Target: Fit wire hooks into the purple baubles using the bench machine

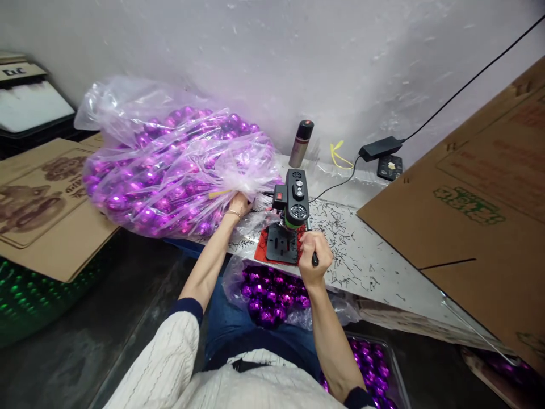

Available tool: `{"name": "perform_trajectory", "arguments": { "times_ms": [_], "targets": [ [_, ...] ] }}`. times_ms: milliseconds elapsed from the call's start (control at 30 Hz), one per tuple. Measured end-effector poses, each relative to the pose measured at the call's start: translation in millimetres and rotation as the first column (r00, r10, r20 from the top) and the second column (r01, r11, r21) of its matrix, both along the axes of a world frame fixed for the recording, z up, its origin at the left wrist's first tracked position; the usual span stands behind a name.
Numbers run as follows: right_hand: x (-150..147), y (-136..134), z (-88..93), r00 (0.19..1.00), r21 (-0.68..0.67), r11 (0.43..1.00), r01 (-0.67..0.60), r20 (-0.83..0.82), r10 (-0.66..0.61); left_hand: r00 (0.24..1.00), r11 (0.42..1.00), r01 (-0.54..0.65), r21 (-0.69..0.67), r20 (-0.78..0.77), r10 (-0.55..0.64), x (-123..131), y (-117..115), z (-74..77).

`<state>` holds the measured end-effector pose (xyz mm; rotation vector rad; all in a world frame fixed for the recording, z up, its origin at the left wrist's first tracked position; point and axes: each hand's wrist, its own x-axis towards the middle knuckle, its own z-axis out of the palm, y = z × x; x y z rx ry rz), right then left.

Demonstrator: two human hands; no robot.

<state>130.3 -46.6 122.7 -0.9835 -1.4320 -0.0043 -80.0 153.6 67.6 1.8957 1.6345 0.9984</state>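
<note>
A small black bench drill press [297,193] stands on the table, its slotted base [281,244] resting on a red sheet [261,250]. My right hand [315,257] is closed around the press's lever handle [315,259], at the front right of the base. At the gathered mouth of a big clear plastic bag [140,147], my left hand [239,203] reaches in left of the press; its fingers are largely hidden. Shiny purple balls [149,187] fill that bag. More purple balls [272,292] lie on plastic in front of me, below the table edge.
Dark thin scraps [340,233] litter the table [374,250]. Behind the press stand a spray can [301,143], a yellow tie [340,156] and a black power adapter [382,148] with its cord. Cardboard boxes [481,204] flank the right; flattened cardboard [46,193] covers green balls at left.
</note>
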Motion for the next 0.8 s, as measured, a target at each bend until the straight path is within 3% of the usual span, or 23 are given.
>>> {"name": "perform_trajectory", "arguments": {
  "times_ms": [67,133,167,233,300,333,400,467,567,700,800],
  "targets": [
    [0,0,0.4,1.0,0.004,1.0,0.004,0.007,-0.004,0.999,0.999,0.01,-0.033,0.049,-0.009,-4,-21,5.0],
    [0,0,0.6,1.0,0.0,1.0,0.009,0.011,-0.009,0.966,0.993,0.04,-0.109,0.257,-0.011,-7,-50,8.4],
    [0,0,0.6,1.0,-0.003,1.0,0.01,0.008,-0.01,0.91,0.985,0.075,-0.153,0.415,-0.005,-7,-67,8.8],
    [-1,1,0.9,1.0,-0.006,1.0,0.014,-0.005,-0.014,0.703,0.96,0.17,-0.22,0.71,0.039,-3,-103,6.0],
    [-1,1,1.6,1.0,-0.005,1.0,0.023,-0.012,-0.023,0.498,0.932,0.255,-0.259,0.861,0.103,8,-135,-1.6],
    [-1,1,2.1,1.0,-0.004,1.0,0.025,-0.012,-0.025,0.437,0.92,0.279,-0.277,0.889,0.135,15,-147,-7.0],
    [-1,0,3.0,1.0,-0.006,1.0,0.023,-0.004,-0.023,0.401,0.915,0.258,-0.31,0.896,0.19,31,-164,-19.7],
    [0,0,3.5,1.0,-0.009,1.0,0.023,0.012,-0.023,0.457,0.935,0.168,-0.312,0.865,0.206,47,-169,-33.2],
    [1,0,3.1,0.999,-0.013,0.999,0.034,0.04,-0.034,0.639,0.973,0.062,-0.224,0.758,0.133,64,-163,-50.5],
    [3,-1,2.3,0.999,-0.008,1.0,0.022,0.049,-0.021,0.876,0.996,0.078,-0.044,0.481,-0.047,71,-154,-62.7],
    [3,-1,2.3,0.998,-0.006,1.0,0.013,0.057,-0.012,0.96,0.993,0.106,0.053,0.256,-0.116,70,-153,-63.7]
  ]
}}
